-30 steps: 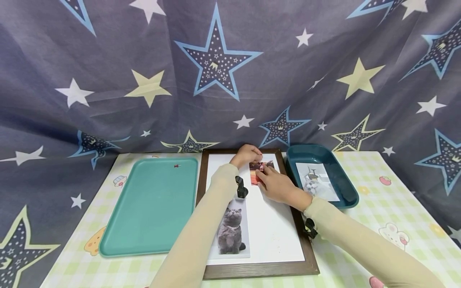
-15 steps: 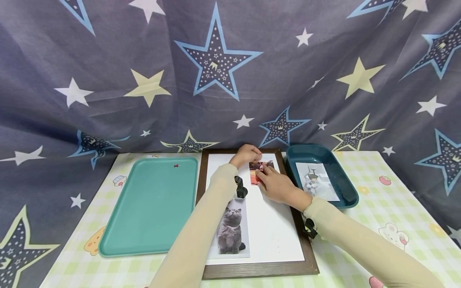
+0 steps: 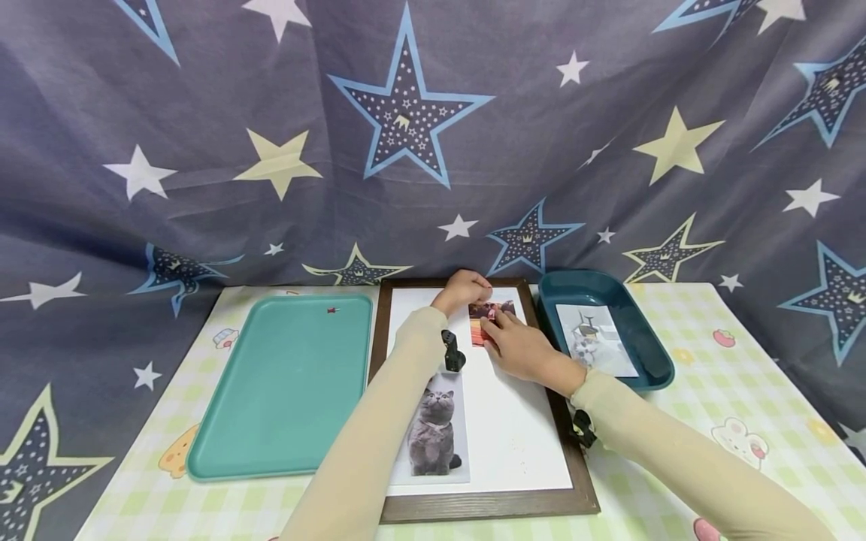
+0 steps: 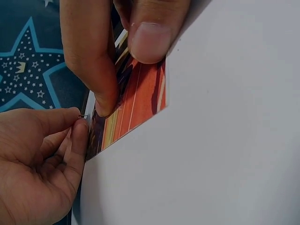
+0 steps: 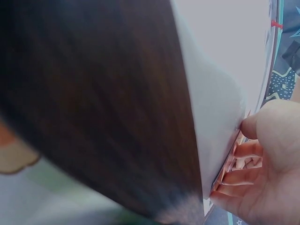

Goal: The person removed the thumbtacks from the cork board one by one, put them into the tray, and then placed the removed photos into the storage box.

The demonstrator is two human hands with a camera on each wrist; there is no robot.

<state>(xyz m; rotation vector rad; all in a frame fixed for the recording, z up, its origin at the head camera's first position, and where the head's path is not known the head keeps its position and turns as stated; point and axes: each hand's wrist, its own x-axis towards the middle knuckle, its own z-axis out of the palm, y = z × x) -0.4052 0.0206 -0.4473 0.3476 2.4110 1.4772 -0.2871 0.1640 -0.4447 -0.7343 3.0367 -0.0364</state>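
On the white board (image 3: 514, 421) with its brown frame lies a small orange and dark photo (image 4: 129, 115), near the far edge. The right hand (image 3: 521, 347) rests its fingertips and thumb on this photo, holding it flat against the board. Beside the photo's far edge, the left hand (image 4: 37, 164) pinches a pin (image 4: 83, 116) between thumb and index finger. Its metal point shows; the head is hidden by the fingertips. A grey cat photo (image 3: 433, 436) lies at the board's near left, its top partly covered by the left sleeve.
A green tray (image 3: 284, 391) on the left holds a small red pin (image 3: 332, 310). On the right, a dark teal bin (image 3: 646, 353) holds another photo (image 3: 595, 342). A starry curtain (image 3: 433, 218) hangs right behind the table.
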